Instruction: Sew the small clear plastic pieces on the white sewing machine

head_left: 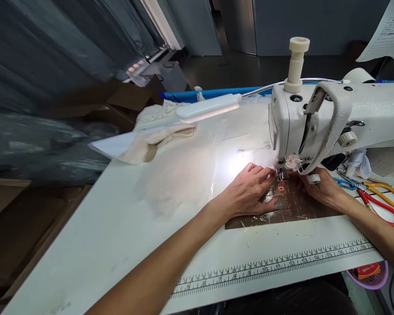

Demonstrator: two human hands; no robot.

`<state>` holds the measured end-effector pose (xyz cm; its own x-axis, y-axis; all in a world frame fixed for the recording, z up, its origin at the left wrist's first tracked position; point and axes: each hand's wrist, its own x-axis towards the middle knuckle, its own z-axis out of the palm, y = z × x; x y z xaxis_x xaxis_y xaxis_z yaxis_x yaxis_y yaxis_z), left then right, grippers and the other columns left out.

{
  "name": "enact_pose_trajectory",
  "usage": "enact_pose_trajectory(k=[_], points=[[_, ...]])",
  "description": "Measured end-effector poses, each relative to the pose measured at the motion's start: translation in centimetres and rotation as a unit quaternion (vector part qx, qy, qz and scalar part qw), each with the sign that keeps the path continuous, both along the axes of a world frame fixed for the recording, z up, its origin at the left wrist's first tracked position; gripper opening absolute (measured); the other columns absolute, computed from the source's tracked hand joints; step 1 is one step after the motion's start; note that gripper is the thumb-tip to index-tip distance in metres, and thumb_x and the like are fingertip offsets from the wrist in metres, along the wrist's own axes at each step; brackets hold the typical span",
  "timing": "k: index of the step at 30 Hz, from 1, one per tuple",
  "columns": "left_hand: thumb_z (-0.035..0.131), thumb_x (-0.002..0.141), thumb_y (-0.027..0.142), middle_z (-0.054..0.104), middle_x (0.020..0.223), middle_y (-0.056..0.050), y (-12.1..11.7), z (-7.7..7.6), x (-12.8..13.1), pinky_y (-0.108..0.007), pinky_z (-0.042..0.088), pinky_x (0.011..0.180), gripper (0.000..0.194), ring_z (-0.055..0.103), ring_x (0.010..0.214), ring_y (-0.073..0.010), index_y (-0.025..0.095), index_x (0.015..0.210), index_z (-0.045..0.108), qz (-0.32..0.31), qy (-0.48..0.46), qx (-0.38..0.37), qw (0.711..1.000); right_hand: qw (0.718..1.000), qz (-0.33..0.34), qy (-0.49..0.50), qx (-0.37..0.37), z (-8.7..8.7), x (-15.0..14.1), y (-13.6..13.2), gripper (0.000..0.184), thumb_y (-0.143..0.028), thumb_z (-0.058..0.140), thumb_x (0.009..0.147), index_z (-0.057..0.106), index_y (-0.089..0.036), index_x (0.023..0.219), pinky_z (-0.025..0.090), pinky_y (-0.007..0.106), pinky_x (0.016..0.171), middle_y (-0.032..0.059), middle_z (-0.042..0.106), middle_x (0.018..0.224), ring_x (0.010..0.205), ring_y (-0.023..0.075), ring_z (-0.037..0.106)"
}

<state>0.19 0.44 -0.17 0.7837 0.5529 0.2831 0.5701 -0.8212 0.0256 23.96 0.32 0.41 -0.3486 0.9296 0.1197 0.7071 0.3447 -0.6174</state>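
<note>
A white sewing machine (335, 118) stands on the white table (118, 227). My left hand (249, 190) lies flat on the dark plate, fingers stretched toward the presser foot (280, 173), touching a thin clear sheet. My right hand (321, 188) sits just right of the needle, under the machine's arm; its fingertips are hidden behind the machine parts. A small bunch of white fabric (292, 161) sits at the needle. A pale cream fabric (184, 166) spreads over the table to the left, lit by the machine's lamp (206, 108).
Red-handled scissors (381, 208) and yellow-handled scissors (385, 192) lie right of the machine. A printed ruler (272, 264) runs along the table's front edge. A purple bowl (371, 275) hangs low at right. Cardboard boxes (124, 100) and dark plastic sit at left.
</note>
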Motion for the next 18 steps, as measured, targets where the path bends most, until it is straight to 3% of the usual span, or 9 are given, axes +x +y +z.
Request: enact_pose_trajectory(k=[7,11,18], points=[[0.047,0.092,0.042,0.061,0.102,-0.012,0.0,-0.2,-0.1,-0.04,0.044,0.08,0.037,0.055,0.085,-0.0231,0.013,0.107,0.064,0.008,-0.014,0.006,1.0,0.997,0.014,0.073,-0.027,0.2,0.2,-1.5,0.027,-0.044,0.046,0.093,0.062,-0.022,0.088,0.053,0.034,0.069,0.0061,0.066,0.087,0.082,0.022,0.064],[0.043,0.093,0.041,0.061,0.11,-0.015,-0.1,-0.3,-0.1,-0.043,0.045,0.084,0.04,0.057,0.095,-0.0259,0.012,0.117,0.058,0.022,-0.023,0.015,0.999,0.997,-0.008,0.073,-0.011,0.0,0.0,-1.7,0.024,-0.036,0.046,0.091,0.062,-0.021,0.079,0.054,0.034,0.071,0.0066,0.065,0.084,0.081,0.0223,0.064],[0.039,0.098,0.045,0.062,0.111,-0.016,-0.1,-0.7,-0.3,-0.054,0.04,0.099,0.046,0.057,0.107,-0.0303,0.012,0.126,0.054,0.057,-0.033,-0.01,0.998,0.999,-0.018,0.016,0.026,-0.6,0.0,-1.5,0.021,-0.024,0.049,0.085,0.07,-0.02,0.086,0.054,0.037,0.081,0.0093,0.066,0.104,0.089,0.0232,0.066]])
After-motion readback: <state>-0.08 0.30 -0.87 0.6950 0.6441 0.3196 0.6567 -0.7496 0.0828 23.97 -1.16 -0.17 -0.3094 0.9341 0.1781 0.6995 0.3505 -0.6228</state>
